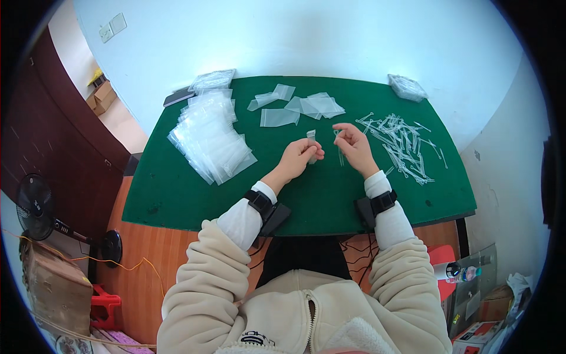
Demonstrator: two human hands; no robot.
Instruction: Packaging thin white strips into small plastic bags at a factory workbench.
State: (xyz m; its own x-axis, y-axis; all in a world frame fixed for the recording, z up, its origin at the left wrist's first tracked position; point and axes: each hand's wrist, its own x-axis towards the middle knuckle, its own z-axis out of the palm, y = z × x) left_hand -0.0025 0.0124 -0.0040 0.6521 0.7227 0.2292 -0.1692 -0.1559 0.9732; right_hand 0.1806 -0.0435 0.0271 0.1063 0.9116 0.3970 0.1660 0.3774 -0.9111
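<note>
My left hand (296,159) is closed around a small clear plastic bag (311,135), whose top stands out above the fingers over the middle of the green table. Just to its right, my right hand (358,151) pinches a few thin clear sticks (341,157) that hang down from the fingertips. They resemble the loop-ended clear plastic sticks (407,150) strewn in a loose pile right of this hand. Beyond both hands lie several flat clear zip bags (280,118), some overlapping. A large fanned stack of clear bags (206,138) covers the table's left side.
The green tabletop (194,206) ends close to my body. Packed clear bundles sit at the far left (213,79) and far right corner (407,87), near the white wall. Left of the table stand a black fan (36,206) and a cardboard box (56,283); bottles (469,274) are at right.
</note>
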